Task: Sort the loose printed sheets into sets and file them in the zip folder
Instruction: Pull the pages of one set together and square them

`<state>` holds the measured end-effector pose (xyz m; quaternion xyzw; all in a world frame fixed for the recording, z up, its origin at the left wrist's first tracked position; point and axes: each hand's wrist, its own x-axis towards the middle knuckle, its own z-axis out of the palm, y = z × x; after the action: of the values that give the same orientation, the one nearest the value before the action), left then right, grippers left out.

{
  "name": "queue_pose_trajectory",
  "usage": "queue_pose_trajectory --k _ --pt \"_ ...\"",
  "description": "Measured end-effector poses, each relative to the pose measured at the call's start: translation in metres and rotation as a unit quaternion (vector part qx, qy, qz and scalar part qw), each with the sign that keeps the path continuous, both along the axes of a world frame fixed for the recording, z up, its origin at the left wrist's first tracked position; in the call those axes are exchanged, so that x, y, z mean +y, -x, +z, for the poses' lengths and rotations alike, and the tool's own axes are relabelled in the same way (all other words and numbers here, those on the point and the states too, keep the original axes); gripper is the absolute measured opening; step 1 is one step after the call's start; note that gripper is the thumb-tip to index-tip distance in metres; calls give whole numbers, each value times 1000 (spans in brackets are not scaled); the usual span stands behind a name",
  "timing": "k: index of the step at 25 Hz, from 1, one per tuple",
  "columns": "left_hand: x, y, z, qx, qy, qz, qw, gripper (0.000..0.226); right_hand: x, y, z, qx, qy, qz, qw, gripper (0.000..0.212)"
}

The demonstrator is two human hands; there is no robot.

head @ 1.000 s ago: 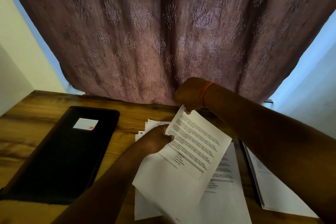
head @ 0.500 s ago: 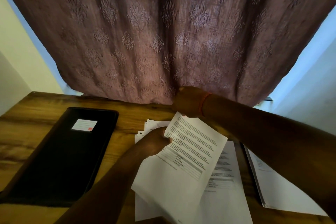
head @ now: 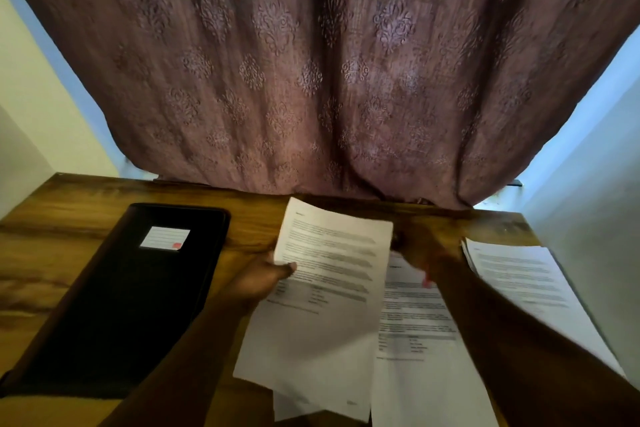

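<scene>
My left hand holds a printed sheet by its left edge, thumb on top, at the middle of the wooden table. My right hand is blurred just right of that sheet, above another printed sheet lying on the pile; its grip is unclear. A separate stack of sheets lies at the right. The black zip folder, closed and with a white label, lies flat at the left.
A mauve patterned curtain hangs down to the table's far edge. Pale walls stand close on both sides. Bare wood shows between the folder and the papers, and along the back edge.
The held sheet has swung left and now lies squarer to me. My right hand has left its top corner and dropped to the right, over the pile. More of the right stack shows.
</scene>
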<state>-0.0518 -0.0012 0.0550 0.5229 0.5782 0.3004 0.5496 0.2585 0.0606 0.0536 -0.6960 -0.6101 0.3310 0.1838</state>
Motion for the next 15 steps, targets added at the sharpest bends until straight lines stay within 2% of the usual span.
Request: queue_pose_trajectory --k 3,5,7,9,10,11,12,13,14,15 --pt "6 18 -6 -31 26 72 997 24 -26 19 -67 -18 43 -62 997 5" --pt "12 26 -9 -50 44 88 994 27 -41 37 -88 -55 35 -67 996 9" --pt "19 31 -12 -57 45 90 993 36 -48 48 -91 -147 12 -50 988 14" --pt "23 30 -15 -59 36 96 993 34 -52 52 -86 -270 -28 -30 962 20" --pt "25 28 -16 -64 33 97 993 32 -55 55 -80 -304 -56 -29 951 27" --pt "26 26 -17 -69 33 94 993 30 -59 57 -74 -286 -88 -47 953 31" --pt "28 22 -17 -72 34 90 993 28 -65 59 -64 -174 -111 -81 975 29" --pt "29 16 -19 -73 37 85 993 27 -71 62 -50 5 -106 -135 985 29" --pt "31 9 -21 -74 41 79 993 25 -76 62 -39 198 -53 -168 964 36" --pt "32 0 -22 -72 46 76 994 24 -83 58 -30 360 3 -171 917 46"
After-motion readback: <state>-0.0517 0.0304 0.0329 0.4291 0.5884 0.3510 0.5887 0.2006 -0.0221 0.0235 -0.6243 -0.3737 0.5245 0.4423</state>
